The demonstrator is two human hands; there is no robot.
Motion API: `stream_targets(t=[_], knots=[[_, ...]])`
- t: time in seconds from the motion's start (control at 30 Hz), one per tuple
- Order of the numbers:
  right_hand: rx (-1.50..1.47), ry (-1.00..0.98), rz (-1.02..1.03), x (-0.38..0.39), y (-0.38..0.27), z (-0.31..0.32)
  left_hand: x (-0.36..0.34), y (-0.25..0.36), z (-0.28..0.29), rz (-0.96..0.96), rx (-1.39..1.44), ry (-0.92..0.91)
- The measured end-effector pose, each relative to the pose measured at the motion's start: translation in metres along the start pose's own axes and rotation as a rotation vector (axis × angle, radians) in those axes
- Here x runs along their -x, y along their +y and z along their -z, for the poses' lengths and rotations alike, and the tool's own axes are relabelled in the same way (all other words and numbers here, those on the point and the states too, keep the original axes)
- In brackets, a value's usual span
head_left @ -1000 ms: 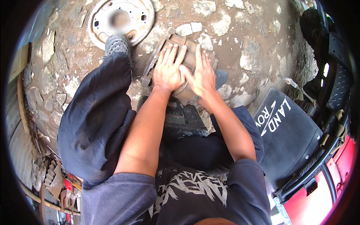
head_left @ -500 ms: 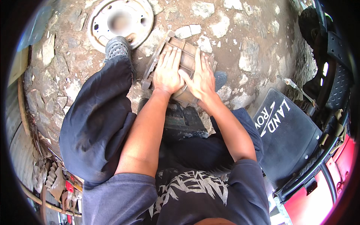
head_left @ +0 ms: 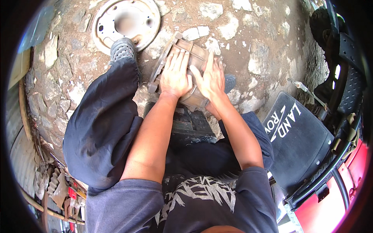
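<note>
A brownish metal housing [head_left: 197,54], ribbed and with a bolt flange along its left edge, rests tilted between my lower legs. My left hand [head_left: 175,75] lies flat on its left part, fingers stretched toward the far side. On the right part lies my right hand [head_left: 211,79], its fingers extended and its thumb spread toward the left hand. Neither hand is wrapped around the housing. Right under its near end is a dark, worn block or box [head_left: 192,126]. What supports the housing from below is hidden.
A round pale metal wheel disc [head_left: 155,27] lies at the far left, beside my shoe [head_left: 123,50]. To the right hang a black mud flap [head_left: 297,143] and red vehicle bodywork [head_left: 330,202]. Assorted metal parts [head_left: 58,188] lie at lower left. The ground is stony dirt.
My right hand has slid slightly to the right, and its thumb has come away from my left hand. The left hand stays nearly in place on the housing.
</note>
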State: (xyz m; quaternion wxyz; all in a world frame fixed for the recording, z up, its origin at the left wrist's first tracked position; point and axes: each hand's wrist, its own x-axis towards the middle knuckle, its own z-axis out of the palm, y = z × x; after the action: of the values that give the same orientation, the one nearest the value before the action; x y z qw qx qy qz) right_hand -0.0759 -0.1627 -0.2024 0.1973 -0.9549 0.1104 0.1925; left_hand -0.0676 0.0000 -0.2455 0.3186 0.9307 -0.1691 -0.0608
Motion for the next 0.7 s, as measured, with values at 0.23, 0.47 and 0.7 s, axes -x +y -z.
stream_targets(t=[0.23,0.47,0.7], knots=[[-0.083,-0.185,-0.181,-0.048,0.009,0.012,0.000,0.002,0.000,-0.015,-0.007,-0.013],[0.051,-0.052,0.015,-0.018,0.017,0.002,-0.002,0.002,0.001,-0.024,-0.007,-0.005],[-0.004,0.004,0.022,-0.026,0.009,0.003,0.001,0.002,-0.001,-0.019,-0.011,-0.027]])
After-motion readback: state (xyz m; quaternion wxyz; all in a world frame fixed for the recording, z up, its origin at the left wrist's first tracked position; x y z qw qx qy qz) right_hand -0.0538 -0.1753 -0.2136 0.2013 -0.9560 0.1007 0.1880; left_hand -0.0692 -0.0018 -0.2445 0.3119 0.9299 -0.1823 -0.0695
